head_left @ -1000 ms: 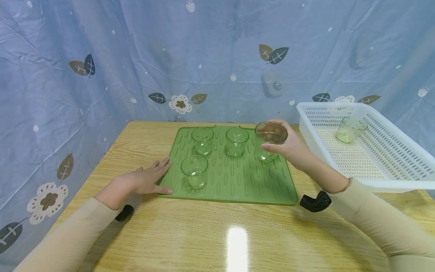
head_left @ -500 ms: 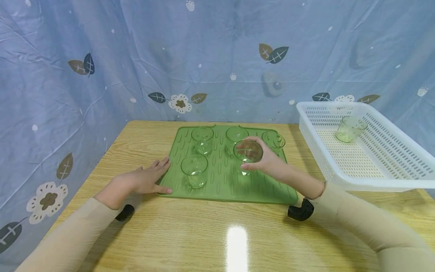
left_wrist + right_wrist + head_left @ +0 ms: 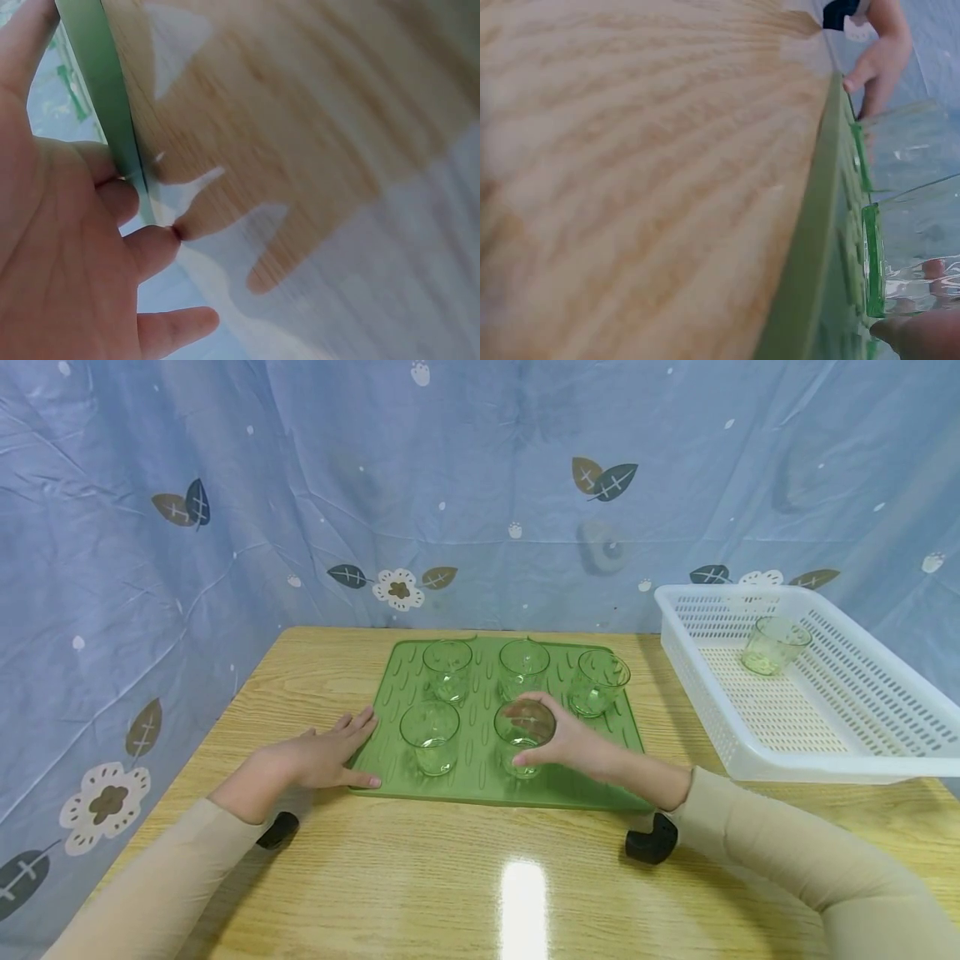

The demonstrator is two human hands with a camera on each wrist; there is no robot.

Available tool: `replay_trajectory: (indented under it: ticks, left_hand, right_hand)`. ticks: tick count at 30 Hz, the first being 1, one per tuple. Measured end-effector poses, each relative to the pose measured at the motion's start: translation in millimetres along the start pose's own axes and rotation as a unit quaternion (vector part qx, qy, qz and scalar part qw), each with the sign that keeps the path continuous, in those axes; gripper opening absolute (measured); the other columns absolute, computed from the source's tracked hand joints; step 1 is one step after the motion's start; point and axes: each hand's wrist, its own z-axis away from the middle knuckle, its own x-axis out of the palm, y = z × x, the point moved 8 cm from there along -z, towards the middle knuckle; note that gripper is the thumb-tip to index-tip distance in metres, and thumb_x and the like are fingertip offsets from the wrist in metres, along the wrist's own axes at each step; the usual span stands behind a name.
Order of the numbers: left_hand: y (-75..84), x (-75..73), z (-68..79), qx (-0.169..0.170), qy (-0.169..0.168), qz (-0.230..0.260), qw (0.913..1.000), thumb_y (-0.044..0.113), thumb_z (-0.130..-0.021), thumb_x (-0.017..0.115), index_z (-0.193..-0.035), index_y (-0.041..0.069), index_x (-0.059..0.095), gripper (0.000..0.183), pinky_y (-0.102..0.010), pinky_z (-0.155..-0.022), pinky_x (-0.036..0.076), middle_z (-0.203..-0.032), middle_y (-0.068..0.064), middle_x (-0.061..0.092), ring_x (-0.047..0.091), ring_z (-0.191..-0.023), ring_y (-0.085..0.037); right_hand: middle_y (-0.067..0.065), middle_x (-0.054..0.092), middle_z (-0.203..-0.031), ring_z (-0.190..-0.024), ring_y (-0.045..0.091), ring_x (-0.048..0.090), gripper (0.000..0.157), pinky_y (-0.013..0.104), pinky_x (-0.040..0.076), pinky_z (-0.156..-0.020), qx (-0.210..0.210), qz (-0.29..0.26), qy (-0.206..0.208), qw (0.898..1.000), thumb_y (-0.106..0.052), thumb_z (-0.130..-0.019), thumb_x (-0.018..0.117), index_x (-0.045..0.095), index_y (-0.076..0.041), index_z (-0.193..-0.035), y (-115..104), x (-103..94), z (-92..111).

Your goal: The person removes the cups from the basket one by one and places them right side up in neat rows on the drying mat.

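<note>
My right hand (image 3: 570, 745) grips a clear glass tumbler (image 3: 512, 752) from its right side, at the front middle of a green drying mat (image 3: 480, 787). In the right wrist view the tumbler (image 3: 915, 247) stands upright, its base at the mat's surface. My left hand (image 3: 318, 758) rests on the mat's left edge with fingers spread; the left wrist view shows that hand (image 3: 67, 247) against the mat's rim. Around the held tumbler stand a front-left glass (image 3: 430, 739), a back-left glass (image 3: 447, 672), a back-middle glass (image 3: 523, 670) and a back-right glass (image 3: 598, 683).
A white perforated plastic basket (image 3: 738, 739) sits to the right of the mat, with one glass (image 3: 775, 646) tilted inside it. The wooden table (image 3: 420, 877) runs up to a blue patterned curtain (image 3: 480, 510) behind and at the left.
My right hand has carried the tumbler left and toward me, from beside the back-right glass to the front middle of the mat, and lowered it there. The left hand has stayed put.
</note>
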Motion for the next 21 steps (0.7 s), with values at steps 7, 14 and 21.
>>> replay_trajectory:
  ticks: [7,14,21]
  left_hand:
    - [0.6,-0.3,0.1,-0.002,0.000,0.004,1.0000,0.066,-0.094,0.060,-0.163,-0.001,0.011,0.108,-0.081,-0.109,0.005,-0.169,-0.022,-0.004,0.001,-0.151,-0.051]
    - [-0.9,1.2,-0.9,-0.002,0.001,0.005,1.0000,0.067,-0.094,0.059,-0.163,-0.001,0.010,0.108,-0.081,-0.109,0.005,-0.169,-0.021,-0.004,0.001,-0.151,-0.051]
    - [-1.2,0.8,-0.8,-0.003,0.002,0.007,1.0000,0.067,-0.094,0.059,-0.163,-0.001,0.010,0.108,-0.081,-0.109,0.005,-0.169,-0.021,-0.004,0.001,-0.151,-0.051]
  right_hand:
    - [0.024,0.040,-0.156,-0.149,0.041,0.030,0.097,0.046,0.020,-0.123,-0.011,0.003,0.005,1.000,-0.003,-0.075,0.089,0.029,0.003,-0.149,2.1,6.2,-2.0]
    - [0.024,0.040,-0.155,-0.147,0.041,0.033,0.095,0.046,0.022,-0.123,-0.002,0.002,0.005,1.000,0.002,-0.076,0.087,0.028,0.003,-0.150,1.8,10.1,-1.3]
    - [0.025,0.041,-0.155,-0.146,0.041,0.035,0.095,0.048,0.033,-0.118,0.015,-0.003,-0.004,1.000,0.000,-0.077,0.087,0.028,0.001,-0.152,4.6,10.6,-2.0]
